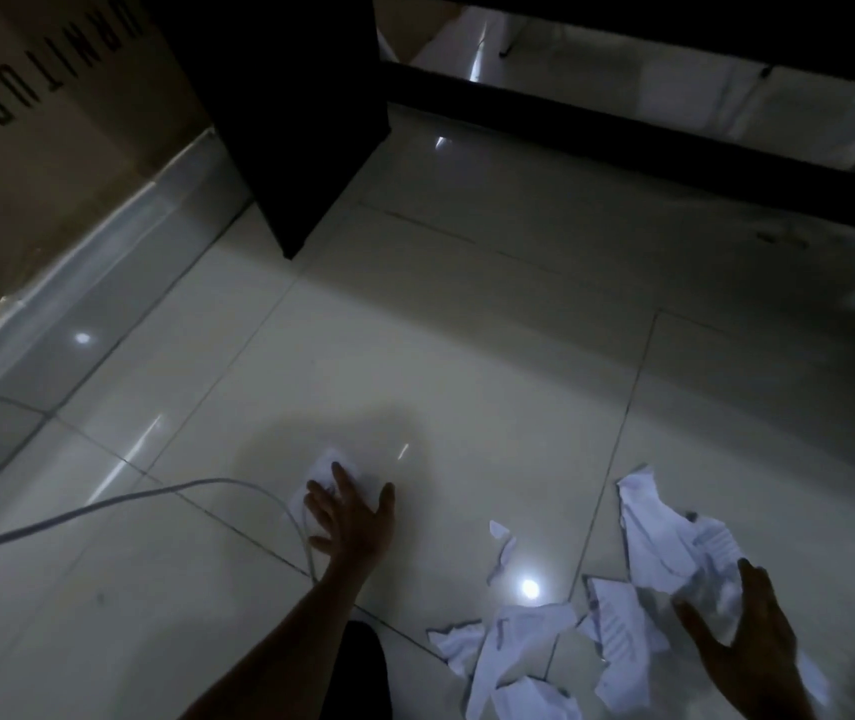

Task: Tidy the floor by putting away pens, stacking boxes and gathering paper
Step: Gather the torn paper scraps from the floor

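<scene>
Left hand (pixel 350 522), spread flat, is pressing 1 crumpled paper scrap (pixel 324 471). Right hand (pixel 747 631), spread, is reaching over torn paper pile (pixel 664 543). Recommend sliding scrap clear of white cable (pixel 170 491).

Left grip (pixel 350 522) lies stretched forward, fingers splayed flat; right grip (pixel 742 631) is spread open, palm down.

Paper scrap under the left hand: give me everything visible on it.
The paper scrap is small, white and crumpled, like thin printer paper with ragged edges. It lies on the glossy pale tile floor, apart from the larger torn pile. The left hand rests on it, fingers spread, hiding its near part. A white cable curves past its left edge; whether they touch is unclear.
</scene>
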The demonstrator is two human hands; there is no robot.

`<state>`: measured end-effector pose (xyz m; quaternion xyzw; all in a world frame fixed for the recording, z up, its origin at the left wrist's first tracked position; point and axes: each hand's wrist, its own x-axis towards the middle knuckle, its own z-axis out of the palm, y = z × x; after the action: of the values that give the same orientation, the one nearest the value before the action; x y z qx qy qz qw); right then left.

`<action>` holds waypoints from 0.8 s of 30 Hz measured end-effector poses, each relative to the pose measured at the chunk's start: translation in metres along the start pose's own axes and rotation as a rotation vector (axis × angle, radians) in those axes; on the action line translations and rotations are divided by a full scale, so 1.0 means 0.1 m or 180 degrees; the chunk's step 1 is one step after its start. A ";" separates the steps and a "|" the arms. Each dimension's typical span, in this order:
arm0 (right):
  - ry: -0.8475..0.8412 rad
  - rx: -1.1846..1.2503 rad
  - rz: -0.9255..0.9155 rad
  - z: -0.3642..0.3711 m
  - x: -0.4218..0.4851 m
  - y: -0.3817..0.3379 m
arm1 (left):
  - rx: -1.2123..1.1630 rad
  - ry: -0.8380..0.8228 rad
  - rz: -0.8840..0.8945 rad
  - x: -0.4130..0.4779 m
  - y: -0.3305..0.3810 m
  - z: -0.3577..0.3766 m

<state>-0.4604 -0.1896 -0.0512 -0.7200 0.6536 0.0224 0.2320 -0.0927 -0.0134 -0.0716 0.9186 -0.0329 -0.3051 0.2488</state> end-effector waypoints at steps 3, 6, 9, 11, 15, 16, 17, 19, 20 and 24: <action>-0.0105 -0.0015 0.0407 -0.11 0.06 0.05 | 0.0629 -0.0166 0.0328 0.09 0.01 0.13; 0.0037 0.0095 0.0921 -0.27 0.04 0.15 | 0.1032 -0.0223 0.0681 -0.10 -0.02 0.38; 0.0086 -0.0163 0.0963 -0.21 -0.05 0.45 | 0.1202 -0.0294 0.0964 -0.56 -0.11 0.71; -0.0186 -0.0028 0.1171 -0.12 -0.03 0.73 | 0.1482 -0.0398 0.1221 -0.83 -0.22 0.97; -0.0112 0.0661 0.1745 -0.12 0.03 0.64 | 0.1922 -0.0617 0.1626 -1.27 -0.41 1.25; -0.0144 0.0753 0.1666 -0.11 0.04 0.52 | 0.2027 -0.0652 0.1754 -1.34 -0.43 1.28; -0.0210 0.0859 0.1636 -0.08 0.08 0.40 | 0.2121 -0.0695 0.1869 -1.39 -0.43 1.30; -0.0180 0.0903 0.1737 -0.01 0.15 0.09 | 0.2240 -0.0755 0.2079 -1.44 -0.43 1.29; -0.0091 0.0954 0.1727 0.03 0.19 -0.04 | 0.2255 -0.0787 0.2169 -1.44 -0.44 1.29; -0.0044 0.1048 0.1204 0.01 0.43 -0.30 | 0.2309 -0.0987 0.2153 -1.53 -0.43 1.31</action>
<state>-0.4255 -0.2277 -0.0575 -0.5372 0.7700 -0.0364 0.3424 -0.2964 -0.0009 -0.0996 0.8278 -0.4680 -0.3091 -0.0088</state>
